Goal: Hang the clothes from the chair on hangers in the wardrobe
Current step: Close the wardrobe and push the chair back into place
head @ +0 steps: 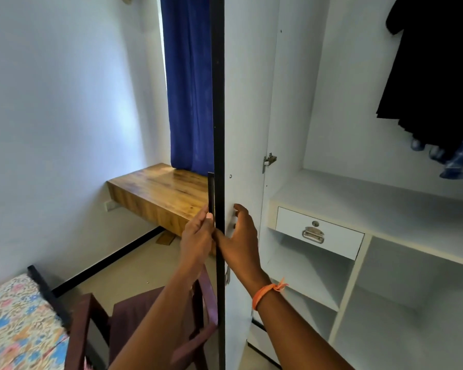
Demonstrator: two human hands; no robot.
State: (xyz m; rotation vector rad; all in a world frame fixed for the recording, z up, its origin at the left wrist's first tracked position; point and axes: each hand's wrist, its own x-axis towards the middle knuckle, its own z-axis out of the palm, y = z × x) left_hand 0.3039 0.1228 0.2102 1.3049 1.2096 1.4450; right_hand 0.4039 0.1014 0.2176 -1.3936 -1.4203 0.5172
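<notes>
White open wardrobe [318, 134], dark clothes [436, 76] hanging, brown chair [134, 324] bare.

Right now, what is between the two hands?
In the head view, the dark edge of the open wardrobe door stands between the left hand and the right hand.

A glossy wooden desk [158, 188], matt white laminate wardrobe [345, 198], shiny metal drawer handle [313, 234], blue cloth curtain [189, 84].
</notes>
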